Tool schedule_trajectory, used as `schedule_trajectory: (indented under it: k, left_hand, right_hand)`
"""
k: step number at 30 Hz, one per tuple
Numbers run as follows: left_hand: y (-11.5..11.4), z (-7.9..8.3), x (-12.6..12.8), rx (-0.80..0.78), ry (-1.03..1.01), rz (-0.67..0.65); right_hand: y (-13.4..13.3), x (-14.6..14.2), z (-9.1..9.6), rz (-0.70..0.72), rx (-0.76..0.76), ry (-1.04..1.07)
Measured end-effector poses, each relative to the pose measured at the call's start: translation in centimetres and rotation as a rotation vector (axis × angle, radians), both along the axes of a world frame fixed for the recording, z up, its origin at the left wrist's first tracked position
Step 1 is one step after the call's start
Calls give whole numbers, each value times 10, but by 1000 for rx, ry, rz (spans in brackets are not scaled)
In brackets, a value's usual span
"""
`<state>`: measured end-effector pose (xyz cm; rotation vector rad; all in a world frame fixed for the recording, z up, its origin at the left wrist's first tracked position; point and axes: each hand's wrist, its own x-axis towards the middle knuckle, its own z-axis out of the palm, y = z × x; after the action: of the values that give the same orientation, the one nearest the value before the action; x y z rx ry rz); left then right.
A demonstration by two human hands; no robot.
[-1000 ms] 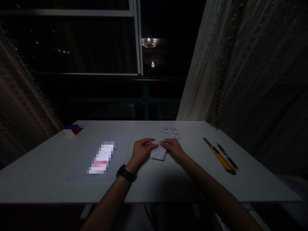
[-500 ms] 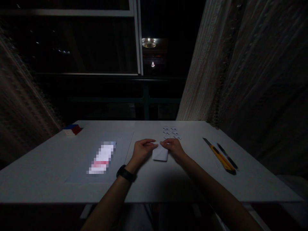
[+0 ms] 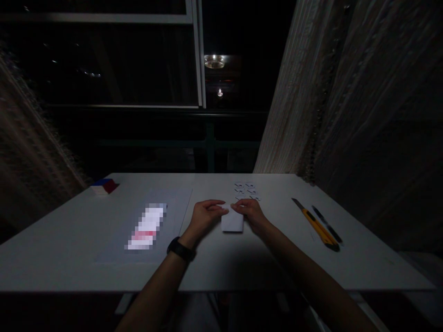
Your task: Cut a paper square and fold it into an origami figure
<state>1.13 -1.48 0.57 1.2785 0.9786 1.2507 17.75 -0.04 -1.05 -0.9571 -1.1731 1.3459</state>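
Fingers [image 3: 244, 203] near marked slips [image 3: 252, 191]

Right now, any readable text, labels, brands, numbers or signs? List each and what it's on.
None can be read.
Small dark-marked pieces: marks too small to make out.
Bright phone-like panel: pixelated, unreadable.
Utility knife and pen: no lettering legible.
Folded white paper: no text visible.
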Motion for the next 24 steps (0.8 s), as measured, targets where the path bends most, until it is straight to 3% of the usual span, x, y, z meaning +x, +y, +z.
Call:
schedule_trajectory:
  k: [9, 24]
  left_hand:
    - [0, -5, -3, -74, -136, -155]
    - [2, -10, -5, -99, -103, -212]
  right_hand:
    - [-2, 2, 3, 53, -88, 62]
    - [-4, 5, 4, 192, -93, 97]
